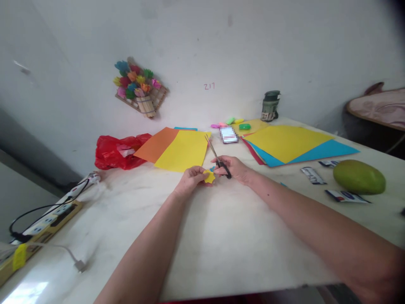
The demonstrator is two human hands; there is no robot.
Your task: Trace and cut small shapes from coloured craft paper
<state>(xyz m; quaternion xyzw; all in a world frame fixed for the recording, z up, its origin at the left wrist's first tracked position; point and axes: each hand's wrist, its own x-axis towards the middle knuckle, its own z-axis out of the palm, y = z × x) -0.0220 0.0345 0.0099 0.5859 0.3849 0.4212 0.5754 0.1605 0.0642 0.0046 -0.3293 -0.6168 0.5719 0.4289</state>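
Observation:
My left hand (191, 180) pinches a small yellow paper cutout (209, 176) with a wavy edge, thumb on top. Bits of blue and reddish paper show at the cutout's edges; whether they are joined to it I cannot tell. Close beside it, my right hand (232, 168) is closed around the black handles of a pair of scissors (214, 148), whose blades point up and away toward the wall. The right fingertips come right up to the cutout. Behind the hands lie a yellow sheet (185, 150) and an orange sheet (158, 143).
Yellow and blue sheets (287, 141) lie at the back right, near a phone (228, 134), highlighters (230, 121) and a green bottle (270, 106). A green fruit (359, 177) and sachets (312, 175) sit right. Left are a red plastic bag (110, 152) and a power strip (47, 226).

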